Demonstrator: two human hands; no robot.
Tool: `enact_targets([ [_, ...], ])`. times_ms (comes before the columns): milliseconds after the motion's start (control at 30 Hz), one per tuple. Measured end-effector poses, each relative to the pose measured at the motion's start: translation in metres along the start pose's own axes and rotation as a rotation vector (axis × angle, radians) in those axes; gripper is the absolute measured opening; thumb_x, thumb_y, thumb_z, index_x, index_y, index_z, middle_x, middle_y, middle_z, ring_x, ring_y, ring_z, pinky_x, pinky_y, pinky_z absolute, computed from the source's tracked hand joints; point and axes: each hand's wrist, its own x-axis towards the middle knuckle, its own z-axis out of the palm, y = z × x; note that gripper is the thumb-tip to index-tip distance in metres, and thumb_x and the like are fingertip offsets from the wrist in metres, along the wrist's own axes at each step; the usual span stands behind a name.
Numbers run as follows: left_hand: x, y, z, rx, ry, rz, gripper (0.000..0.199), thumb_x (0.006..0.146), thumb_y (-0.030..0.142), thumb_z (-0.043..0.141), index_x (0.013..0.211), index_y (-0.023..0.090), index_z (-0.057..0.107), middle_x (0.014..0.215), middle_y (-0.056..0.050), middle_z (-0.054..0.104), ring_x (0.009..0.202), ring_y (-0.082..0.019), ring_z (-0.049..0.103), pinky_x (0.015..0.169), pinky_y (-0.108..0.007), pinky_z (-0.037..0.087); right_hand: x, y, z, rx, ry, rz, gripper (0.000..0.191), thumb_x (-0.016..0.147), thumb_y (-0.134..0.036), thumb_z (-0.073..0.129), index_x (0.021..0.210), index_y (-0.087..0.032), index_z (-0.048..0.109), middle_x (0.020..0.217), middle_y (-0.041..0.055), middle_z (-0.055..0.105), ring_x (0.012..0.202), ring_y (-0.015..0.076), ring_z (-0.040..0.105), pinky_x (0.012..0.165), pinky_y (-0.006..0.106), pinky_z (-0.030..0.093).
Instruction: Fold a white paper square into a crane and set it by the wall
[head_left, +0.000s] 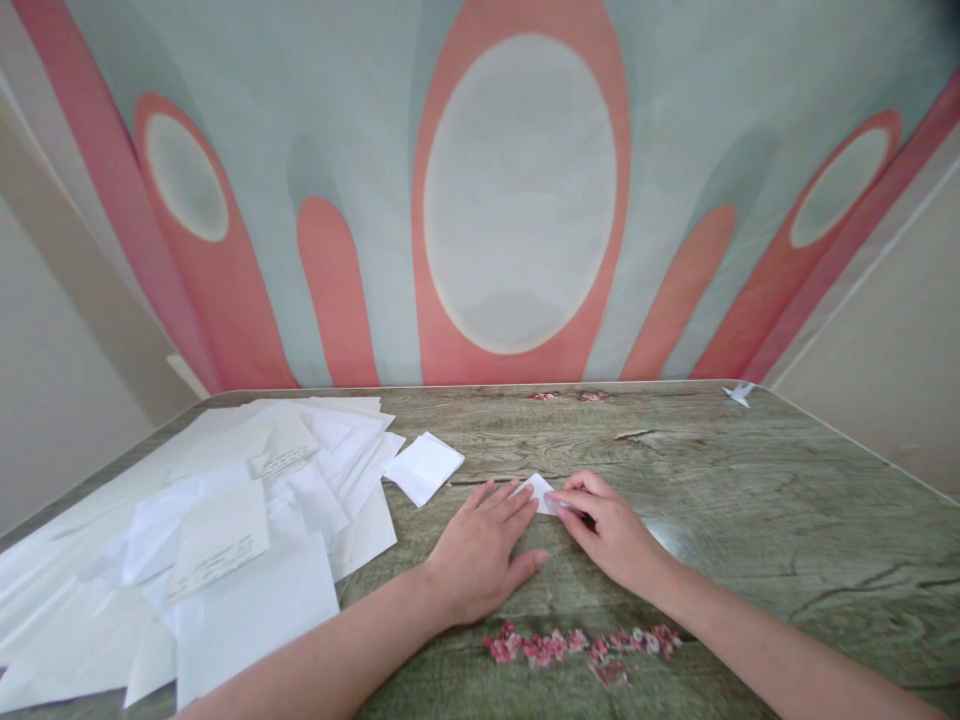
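Note:
A small folded piece of white paper (539,489) lies on the wood-grain table between my two hands. My left hand (484,548) rests flat, its fingertips over the paper's left edge and its thumb apart on the tabletop. At the paper's right corner, my right hand (604,520) pinches it between thumb and index finger. Part of the paper is hidden under the fingers of both hands. Just beyond my left hand sits a small stack of square white paper (426,467).
Loose white sheets (255,590) cover the table's left side, with a few lettered pieces (219,540) on top. A folded paper bird (739,394) stands at the far right corner. Pink flower patterns (551,646) show on the tabletop (750,520). A patterned backdrop (517,365) hangs behind.

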Motion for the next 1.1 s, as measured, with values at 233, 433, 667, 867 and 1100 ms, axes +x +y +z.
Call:
enact_targets([
  [233, -0.005, 0.0, -0.004, 0.012, -0.108, 0.037, 0.066, 0.089, 0.057, 0.022, 0.14, 0.016, 0.019, 0.147, -0.009, 0.019, 0.136, -0.021, 0.014, 0.11, -0.038, 0.009, -0.005, -0.015, -0.003, -0.258, -0.031, -0.134, 0.024, 0.085, -0.02, 0.051, 0.107, -0.022, 0.061, 0.109, 0.007, 0.056, 0.101, 0.0236, 0.046, 0.086, 0.041, 0.04],
  [433, -0.004, -0.001, -0.004, 0.055, -0.101, 0.05, 0.069, 0.087, 0.06, 0.022, 0.139, 0.015, 0.024, 0.145, -0.01, 0.025, 0.134, -0.022, 0.019, 0.109, -0.04, 0.01, -0.009, -0.022, -0.009, -0.487, -0.086, -0.212, 0.025, 0.085, -0.025, 0.053, 0.107, -0.017, 0.062, 0.108, 0.0082, 0.06, 0.109, 0.0264, 0.043, 0.09, 0.042, 0.037],
  [667, -0.005, 0.001, -0.008, 0.129, -0.122, 0.019, 0.074, 0.085, 0.064, 0.019, 0.136, 0.012, 0.031, 0.143, -0.012, 0.029, 0.133, -0.024, 0.024, 0.108, -0.042, 0.014, -0.013, -0.028, -0.014, -0.691, -0.137, -0.15, 0.02, 0.079, -0.024, 0.06, 0.093, -0.012, 0.067, 0.095, 0.0104, 0.064, 0.098, 0.026, 0.052, 0.081, 0.04, 0.041],
  [867, -0.009, 0.006, -0.011, 0.266, -0.166, -0.127, 0.077, 0.083, 0.064, 0.028, 0.131, 0.005, 0.04, 0.139, -0.017, 0.035, 0.131, -0.028, 0.028, 0.108, -0.046, 0.017, -0.017, -0.032, -0.017, -0.765, -0.137, -0.091, 0.016, 0.077, -0.023, 0.063, 0.083, -0.011, 0.069, 0.089, 0.012, 0.064, 0.092, 0.0271, 0.054, 0.075, 0.04, 0.043],
  [1100, -0.012, 0.006, -0.017, 0.328, -0.175, -0.18, 0.07, 0.082, 0.061, 0.037, 0.129, 0.009, 0.044, 0.138, -0.015, 0.036, 0.129, -0.028, 0.032, 0.106, -0.044, 0.024, -0.015, -0.02, -0.023, -0.504, -0.052, -0.024, 0.019, 0.085, -0.018, 0.05, 0.077, -0.02, 0.067, 0.087, 0.0046, 0.062, 0.084, 0.02, 0.055, 0.076, 0.036, 0.041],
])
